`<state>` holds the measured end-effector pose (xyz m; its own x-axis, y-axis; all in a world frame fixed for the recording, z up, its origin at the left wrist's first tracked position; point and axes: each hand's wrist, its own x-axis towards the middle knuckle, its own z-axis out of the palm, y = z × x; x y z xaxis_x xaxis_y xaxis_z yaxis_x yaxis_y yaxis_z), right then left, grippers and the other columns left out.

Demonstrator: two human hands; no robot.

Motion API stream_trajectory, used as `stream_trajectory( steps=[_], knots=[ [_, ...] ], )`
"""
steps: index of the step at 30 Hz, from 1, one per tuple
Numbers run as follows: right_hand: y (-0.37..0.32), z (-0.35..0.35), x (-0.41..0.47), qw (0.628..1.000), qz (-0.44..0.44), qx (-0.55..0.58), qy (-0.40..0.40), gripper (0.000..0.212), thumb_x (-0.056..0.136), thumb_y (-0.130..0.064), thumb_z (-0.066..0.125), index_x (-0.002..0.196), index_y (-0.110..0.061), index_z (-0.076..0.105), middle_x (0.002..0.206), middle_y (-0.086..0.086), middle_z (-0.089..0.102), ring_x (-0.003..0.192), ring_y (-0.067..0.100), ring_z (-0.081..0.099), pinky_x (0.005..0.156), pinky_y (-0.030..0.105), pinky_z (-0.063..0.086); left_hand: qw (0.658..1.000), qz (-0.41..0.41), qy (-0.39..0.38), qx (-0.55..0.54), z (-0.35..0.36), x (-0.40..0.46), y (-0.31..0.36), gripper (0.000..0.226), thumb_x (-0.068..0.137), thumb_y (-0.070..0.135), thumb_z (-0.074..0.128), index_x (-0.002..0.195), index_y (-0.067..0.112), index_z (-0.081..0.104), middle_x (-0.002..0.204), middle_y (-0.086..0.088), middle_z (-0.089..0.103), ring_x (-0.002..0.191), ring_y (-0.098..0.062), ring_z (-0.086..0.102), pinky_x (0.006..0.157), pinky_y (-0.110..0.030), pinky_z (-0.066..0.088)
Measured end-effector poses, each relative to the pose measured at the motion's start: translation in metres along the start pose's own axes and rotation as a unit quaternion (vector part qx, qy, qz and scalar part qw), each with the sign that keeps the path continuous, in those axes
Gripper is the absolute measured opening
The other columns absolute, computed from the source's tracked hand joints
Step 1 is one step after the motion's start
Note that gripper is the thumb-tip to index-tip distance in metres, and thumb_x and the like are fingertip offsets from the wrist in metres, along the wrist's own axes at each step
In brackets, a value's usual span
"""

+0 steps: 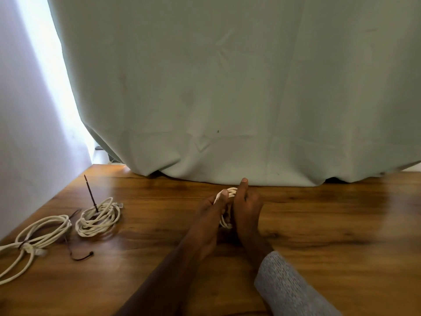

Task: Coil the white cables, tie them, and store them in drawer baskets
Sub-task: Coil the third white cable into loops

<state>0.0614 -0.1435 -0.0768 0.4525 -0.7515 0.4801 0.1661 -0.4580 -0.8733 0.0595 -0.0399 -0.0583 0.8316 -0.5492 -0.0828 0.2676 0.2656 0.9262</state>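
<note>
Both hands meet over the middle of the wooden table (pixel 319 224), holding a small coil of white cable (pixel 230 192) between them. My left hand (pixel 213 215) grips the coil from the left with its thumb laid over the top loops. My right hand (pixel 247 208) grips it from the right, thumb pointing up. Most of this coil is hidden by the fingers. Two more white coils lie at the left: a tight one (pixel 98 218) with a dark tie (pixel 91 193) sticking up out of it, and a looser, larger one (pixel 36 236).
A pale green curtain (pixel 227 87) hangs down to the table's far edge. A white wall (pixel 27 133) runs along the left side. A loose dark tie (pixel 80 256) lies on the wood between the coils and my left arm. No drawer basket is in view.
</note>
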Motion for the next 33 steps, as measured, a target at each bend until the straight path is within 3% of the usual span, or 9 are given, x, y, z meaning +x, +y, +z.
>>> stream_trajectory(
  steps=[4,7,10,14,18,21,24,30,33],
  knots=[
    [-0.005,0.008,-0.017,0.999,-0.025,-0.003,-0.048,0.064,0.107,-0.029,0.044,0.049,-0.001,0.053,0.044,0.008,0.053,0.036,0.015,0.047,0.041,0.031,0.037,0.982,-0.059,0.138,-0.118,0.003,-0.012,0.003,0.065,0.09,0.07,0.048,0.11,0.013,0.071,0.095,-0.013,0.076,0.09,-0.029,0.071,0.076,-0.043,0.059],
    [-0.012,0.02,-0.036,0.994,-0.038,0.009,-0.098,0.055,0.106,-0.022,0.047,0.06,0.002,0.065,0.054,0.011,0.064,0.047,0.024,0.062,0.047,0.037,0.048,0.961,0.017,0.269,-0.064,-0.005,-0.025,0.013,0.037,0.097,0.045,0.056,0.098,0.01,0.068,0.087,-0.011,0.074,0.074,-0.024,0.07,0.057,-0.03,0.055],
    [-0.018,0.029,-0.049,0.986,-0.035,0.036,-0.156,0.05,0.105,-0.021,0.051,0.057,-0.01,0.059,0.056,0.011,0.063,0.05,0.017,0.059,0.048,0.039,0.045,0.942,0.085,0.324,0.014,-0.028,-0.036,0.021,0.033,0.096,0.024,0.057,0.07,0.006,0.067,0.068,-0.013,0.069,0.064,-0.023,0.065,0.057,-0.038,0.053],
    [-0.029,0.038,-0.065,0.958,-0.092,0.027,-0.27,0.03,0.102,-0.02,0.054,0.078,-0.013,0.07,0.077,-0.005,0.066,0.07,0.006,0.063,0.06,0.023,0.049,0.921,0.134,0.355,0.083,-0.07,-0.052,0.028,0.034,0.091,0.012,0.054,0.058,0.009,0.061,0.063,-0.012,0.061,0.062,-0.022,0.058,0.055,-0.033,0.044],
    [-0.05,0.051,-0.094,0.924,-0.049,0.083,-0.371,0.035,0.107,-0.024,0.045,0.084,-0.012,0.069,0.076,0.003,0.07,0.069,0.016,0.067,0.062,0.038,0.054,0.909,0.172,0.357,0.125,-0.099,-0.075,0.036,0.039,0.091,0.006,0.052,0.053,0.012,0.051,0.051,-0.002,0.049,0.054,-0.018,0.047,0.053,-0.03,0.037],
    [-0.059,0.065,-0.113,0.907,-0.084,0.09,-0.402,0.038,0.106,-0.028,0.045,0.083,-0.012,0.07,0.074,0.003,0.07,0.067,0.017,0.067,0.062,0.038,0.053,0.899,0.197,0.371,0.126,-0.125,-0.094,0.042,0.032,0.093,0.007,0.052,0.061,0.009,0.056,0.059,-0.013,0.051,0.058,-0.02,0.05,0.056,-0.035,0.04],
    [-0.066,0.082,-0.126,0.893,-0.104,0.096,-0.428,0.038,0.105,-0.031,0.045,0.087,-0.012,0.072,0.076,0.001,0.071,0.069,0.014,0.065,0.063,0.03,0.051,0.881,0.214,0.402,0.13,-0.151,-0.113,0.046,0.032,0.095,0.008,0.051,0.068,0.003,0.067,0.063,-0.011,0.066,0.057,-0.018,0.061,0.052,-0.029,0.046],
    [-0.083,0.118,-0.15,0.859,-0.169,0.034,-0.482,0.02,0.102,-0.025,0.056,0.097,-0.019,0.074,0.083,-0.017,0.066,0.077,-0.009,0.059,0.068,0.009,0.04,0.831,0.208,0.496,0.141,-0.189,-0.137,0.055,0.03,0.094,0.008,0.049,0.065,0.005,0.055,0.062,-0.012,0.054,0.057,-0.019,0.049,0.055,-0.035,0.037],
    [-0.087,0.128,-0.151,0.859,-0.159,0.043,-0.485,0.019,0.1,-0.021,0.058,0.108,-0.017,0.075,0.1,-0.01,0.071,0.087,-0.01,0.061,0.074,0.006,0.042,0.822,0.204,0.515,0.134,-0.2,-0.143,0.06,0.029,0.094,0.01,0.048,0.068,0.0,0.057,0.065,-0.013,0.056,0.063,-0.024,0.052,0.057,-0.042,0.04]
  ],
)
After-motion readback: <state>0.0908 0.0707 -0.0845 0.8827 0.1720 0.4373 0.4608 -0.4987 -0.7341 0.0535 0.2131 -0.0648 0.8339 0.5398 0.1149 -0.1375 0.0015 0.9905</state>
